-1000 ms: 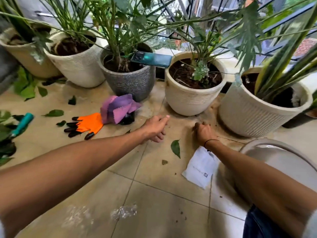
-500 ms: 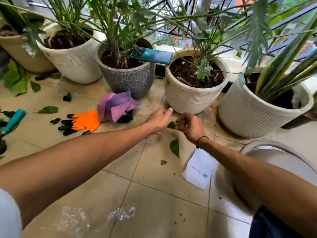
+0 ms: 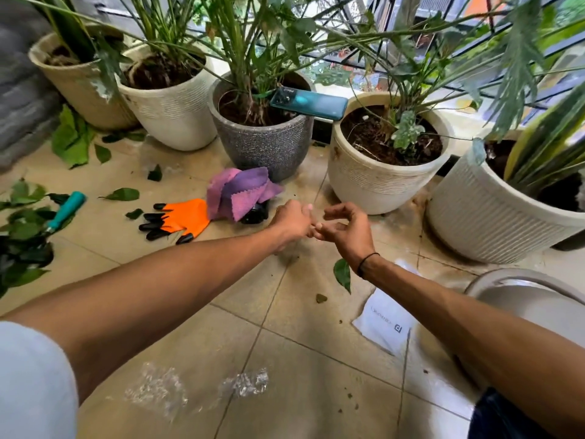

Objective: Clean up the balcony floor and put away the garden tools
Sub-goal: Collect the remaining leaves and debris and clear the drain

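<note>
Both hands out over the tiled floor (image 3: 316, 359), fingertips meeting just above it. Left hand (image 3: 292, 221) loosely curled, right hand (image 3: 346, 229) with fingers bent and thumb arched over; can't tell if anything's pinched between them, too blurry there. Thin black band (image 3: 365, 264) round the right wrist.

Plenty of mess around. Orange glove (image 3: 183, 217) with black fingertips flat on the tiles left of the hands, purple cloth (image 3: 242, 193) bunched up right beside it, touching the foot of the grey pot (image 3: 264, 144). Teal-handled tool (image 3: 65, 210) further left, half buried in a heap of cut leaves (image 3: 22, 236). Single green leaf (image 3: 343, 274) on the floor just under the right wrist, a few more scattered near the glove. White paper bag (image 3: 384, 326) flat on the tiles under the right forearm, crumpled clear plastic (image 3: 243, 383) closer to the camera.

Row of potted plants along the back. Phone (image 3: 308, 104) bridging the grey pot's rim and the cream pot (image 3: 380, 182) next to it. Round white bin rim (image 3: 522, 282) at the right edge
</note>
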